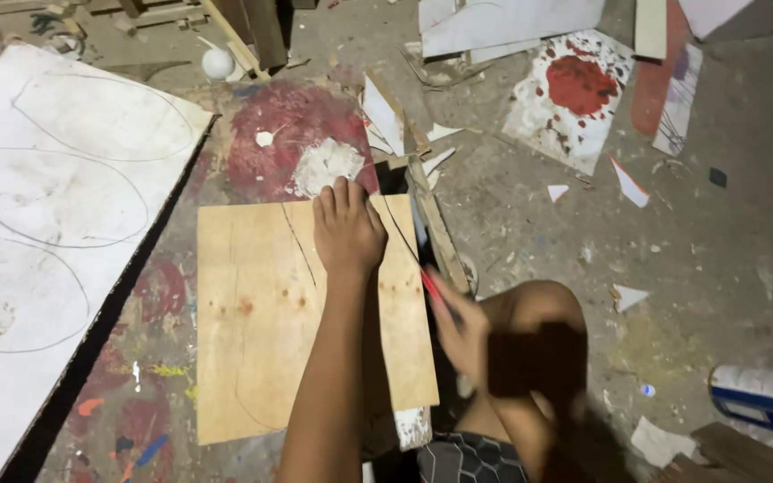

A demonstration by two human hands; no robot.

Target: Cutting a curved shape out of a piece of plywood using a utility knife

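Head camera, looking down at my two bare hands over a paint-stained floor. My left hand (347, 229) lies flat, palm down, fingers together and pointing away from me, pressing on the upper right part of a square plywood sheet (261, 358); it grips nothing. My right hand (460, 333) is blurred, just off the sheet's right edge, with its fingers closed around a thin red pencil (429, 284) whose tip sits near that edge. The plywood lies flat in front of me, bearing curved pencil lines, one running down from beside my left hand and another sweeping towards the lower left corner. My left forearm crosses the lower right of the sheet and hides part of it. My bent knee (530, 309) rises just right of the pencil hand. A narrow wooden strip (437, 228) lies angled along the sheet's top right corner. To the left, a large white board (38, 224) carries drawn oval outlines. Beyond the plywood lies a red paint patch (288, 125), with white scraps (386, 116) near it. Farther right, a white board splashed with red (574, 94). At the lower right, a blue and white can (762, 398) lies on its side.
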